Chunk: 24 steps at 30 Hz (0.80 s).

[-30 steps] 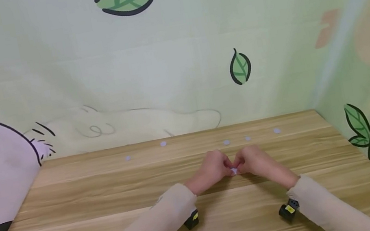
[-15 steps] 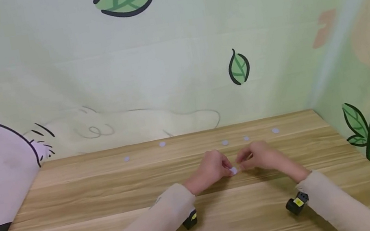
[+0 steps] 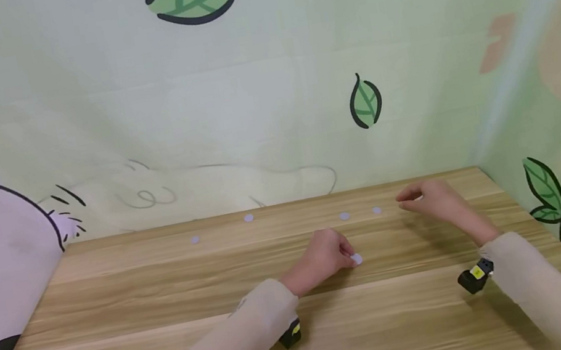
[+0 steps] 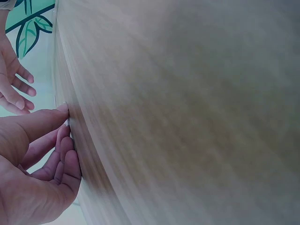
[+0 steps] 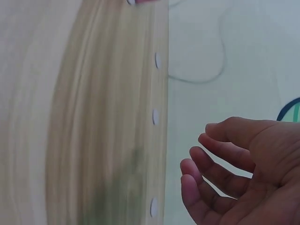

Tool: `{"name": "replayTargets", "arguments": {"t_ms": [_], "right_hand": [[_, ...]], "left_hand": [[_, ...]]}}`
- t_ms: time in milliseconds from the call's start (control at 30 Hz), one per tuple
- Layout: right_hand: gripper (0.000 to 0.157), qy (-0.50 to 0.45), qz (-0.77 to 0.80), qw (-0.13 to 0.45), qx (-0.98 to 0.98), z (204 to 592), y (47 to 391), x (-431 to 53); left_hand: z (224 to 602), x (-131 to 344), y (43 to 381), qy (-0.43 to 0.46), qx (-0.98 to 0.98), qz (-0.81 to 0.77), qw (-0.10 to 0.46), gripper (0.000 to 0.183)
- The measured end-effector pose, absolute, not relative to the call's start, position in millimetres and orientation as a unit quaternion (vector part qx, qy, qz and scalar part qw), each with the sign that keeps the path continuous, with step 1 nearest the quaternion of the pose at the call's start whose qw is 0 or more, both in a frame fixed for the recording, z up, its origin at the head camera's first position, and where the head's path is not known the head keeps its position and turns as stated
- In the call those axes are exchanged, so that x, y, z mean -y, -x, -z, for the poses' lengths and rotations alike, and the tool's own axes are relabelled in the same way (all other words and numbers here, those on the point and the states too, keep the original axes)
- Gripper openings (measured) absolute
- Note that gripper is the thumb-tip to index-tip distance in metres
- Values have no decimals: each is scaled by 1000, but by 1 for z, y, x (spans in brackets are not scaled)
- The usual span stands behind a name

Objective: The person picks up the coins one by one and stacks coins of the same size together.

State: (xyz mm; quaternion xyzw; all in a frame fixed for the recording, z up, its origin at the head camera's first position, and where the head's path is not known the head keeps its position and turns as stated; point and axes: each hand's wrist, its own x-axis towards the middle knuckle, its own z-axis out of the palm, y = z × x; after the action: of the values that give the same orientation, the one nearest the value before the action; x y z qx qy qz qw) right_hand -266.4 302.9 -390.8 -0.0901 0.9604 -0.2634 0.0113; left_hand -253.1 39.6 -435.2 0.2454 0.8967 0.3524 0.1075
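Observation:
In the head view, my left hand (image 3: 324, 260) is low over the middle of the wooden table, thumb and fingers pinching a small round white disc (image 3: 356, 258). The left wrist view shows those fingertips (image 4: 63, 108) right at the tabletop, the disc mostly hidden. My right hand (image 3: 434, 199) hovers farther back and to the right, fingers loosely bent and holding nothing. Below it in the right wrist view lies another white disc (image 5: 153, 206), largely covered by the fingers in the head view. Two more discs, one (image 3: 377, 210) and another (image 3: 345, 216), lie to its left.
Along the table's back part, farther left, lie a white disc (image 3: 249, 218) and another disc (image 3: 195, 240). The wooden table (image 3: 164, 283) ends at a wall hanging (image 3: 269, 108) printed with leaves. Black wrist cameras hang below both sleeves.
My right hand has left the pinched disc and moved right and back, over the rightmost disc. My left hand stays in place with its disc, which shows more now.

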Motion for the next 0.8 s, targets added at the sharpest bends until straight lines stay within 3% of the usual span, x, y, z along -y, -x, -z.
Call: {"name": "replayTargets", "arguments": {"t_ms": [800], "right_hand": [[36, 67, 249, 16, -966, 379, 275, -323]], "left_hand": [[436, -39, 252, -255, -896, -349, 97, 10]]}}
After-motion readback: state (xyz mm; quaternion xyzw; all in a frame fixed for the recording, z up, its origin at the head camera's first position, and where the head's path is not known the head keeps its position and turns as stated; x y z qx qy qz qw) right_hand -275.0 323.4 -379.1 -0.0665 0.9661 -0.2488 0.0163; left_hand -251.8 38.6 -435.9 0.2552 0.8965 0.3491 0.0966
